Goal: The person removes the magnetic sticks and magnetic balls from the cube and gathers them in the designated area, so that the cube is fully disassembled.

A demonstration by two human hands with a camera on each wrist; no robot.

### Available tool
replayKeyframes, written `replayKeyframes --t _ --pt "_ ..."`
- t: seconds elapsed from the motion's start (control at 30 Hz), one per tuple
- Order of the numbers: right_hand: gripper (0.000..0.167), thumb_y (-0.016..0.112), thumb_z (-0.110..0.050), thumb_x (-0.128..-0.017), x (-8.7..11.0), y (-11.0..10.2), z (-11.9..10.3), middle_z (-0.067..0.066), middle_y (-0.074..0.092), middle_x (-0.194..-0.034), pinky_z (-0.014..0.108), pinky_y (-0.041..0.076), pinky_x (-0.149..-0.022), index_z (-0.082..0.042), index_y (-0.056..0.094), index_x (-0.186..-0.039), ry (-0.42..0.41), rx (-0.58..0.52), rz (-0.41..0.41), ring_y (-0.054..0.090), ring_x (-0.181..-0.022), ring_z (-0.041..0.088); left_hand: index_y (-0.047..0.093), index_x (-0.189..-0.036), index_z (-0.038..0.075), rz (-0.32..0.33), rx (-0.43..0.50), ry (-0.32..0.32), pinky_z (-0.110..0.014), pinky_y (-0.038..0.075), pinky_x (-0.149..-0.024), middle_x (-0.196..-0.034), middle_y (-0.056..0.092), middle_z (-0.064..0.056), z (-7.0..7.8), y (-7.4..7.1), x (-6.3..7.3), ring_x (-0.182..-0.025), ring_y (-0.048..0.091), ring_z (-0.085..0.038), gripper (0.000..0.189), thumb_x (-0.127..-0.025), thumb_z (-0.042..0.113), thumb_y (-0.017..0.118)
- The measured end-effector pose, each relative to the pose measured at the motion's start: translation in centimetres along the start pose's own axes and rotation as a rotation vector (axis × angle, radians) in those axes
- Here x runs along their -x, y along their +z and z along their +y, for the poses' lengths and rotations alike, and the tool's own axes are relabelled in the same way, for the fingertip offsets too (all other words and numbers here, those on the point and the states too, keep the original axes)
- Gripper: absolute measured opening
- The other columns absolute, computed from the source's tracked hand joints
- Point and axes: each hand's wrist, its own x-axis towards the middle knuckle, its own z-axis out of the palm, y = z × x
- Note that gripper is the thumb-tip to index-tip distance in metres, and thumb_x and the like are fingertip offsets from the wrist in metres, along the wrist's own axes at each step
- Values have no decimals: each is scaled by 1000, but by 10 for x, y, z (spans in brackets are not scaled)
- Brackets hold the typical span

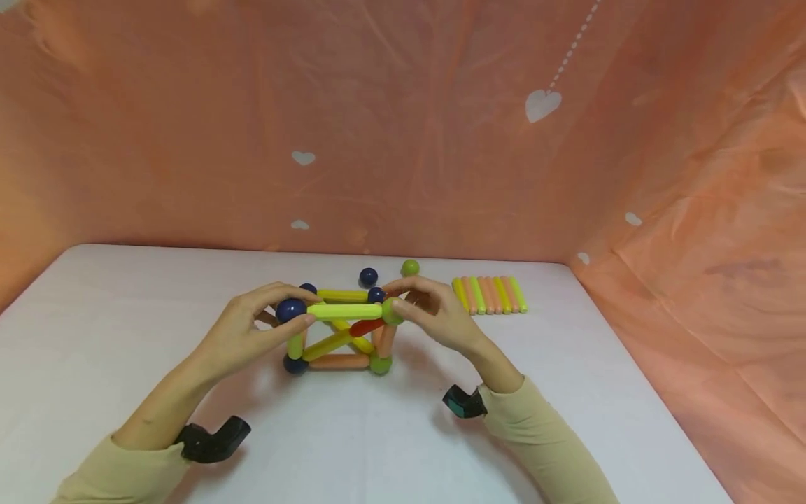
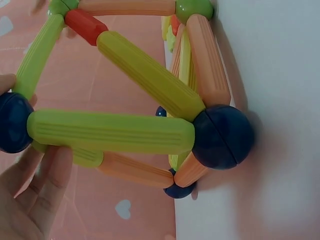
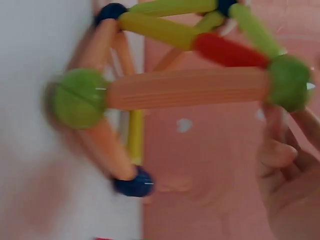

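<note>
Sitting mid-table [image 1: 352,448]: a boxy frame [image 1: 327,345] of ribbed rods [image 1: 345,312] — lt. green, yellow, peach, one red — w/ glossy dk. blue & green corner balls [image 1: 295,364]. L hand [image 1: 242,325] grips a top blue ball [image 1: 291,310], R hand [image 1: 448,318] pinches a top green one [image 1: 391,311]. Behind: 1 loose blue ball [image 1: 368,277], 1 loose green ball [image 1: 411,267]; to the R — a row of sticks [image 1: 490,295].

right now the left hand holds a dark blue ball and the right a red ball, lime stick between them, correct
The right hand holds a green ball, not a red one, as the head view shows; the left hand does hold a dark blue ball, with the lime stick between them.
</note>
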Motion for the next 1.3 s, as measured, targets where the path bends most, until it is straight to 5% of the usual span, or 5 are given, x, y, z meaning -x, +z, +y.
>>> replayKeyframes --t 0.1,0.27,0.8,1.1,1.3 --pt "28 72 -7 -85 -1 0 -13 9 64 -94 22 40 -57 -4 64 -111 -101 140 -114 48 -67 16 67 -112 19 0 2 39 -22 48 -74 -113 66 1 0 -1 0 -92 54 -7 22 -90 20 68" --pt "20 70 -7 -86 -3 5 -21 3 61 -84 20 42 -55 -5 62 -104 -90 284 -190 47 -61 8 67 -111 20 -14 -26 39 -23 50 -74 -113 66 1 1 0 0 -93 55 -10 20 -91 21 67" --pt "20 70 -4 -85 8 13 -14 10 68 -93 21 48 -62 -3 67 -105 -11 87 -69 56 -71 11 67 -108 22 -36 -104 12 -28 52 -74 -110 67 0 3 -3 0 -95 59 -16 17 -93 29 64" --pt "30 72 -4 -82 11 8 -22 3 61 -100 21 39 -58 -9 63 -110 -34 215 -114 48 -72 13 67 -108 20 -12 -82 3 -24 52 -71 -111 68 0 0 -7 1 -98 59 -18 18 -92 28 65" --pt "27 75 -10 -83 10 15 -27 5 63 -101 23 50 -68 -9 61 -106 -35 271 -109 53 -79 12 67 -106 19 -8 -96 3 -24 53 -69 -110 68 -2 2 -5 1 -94 60 -18 17 -91 28 66"
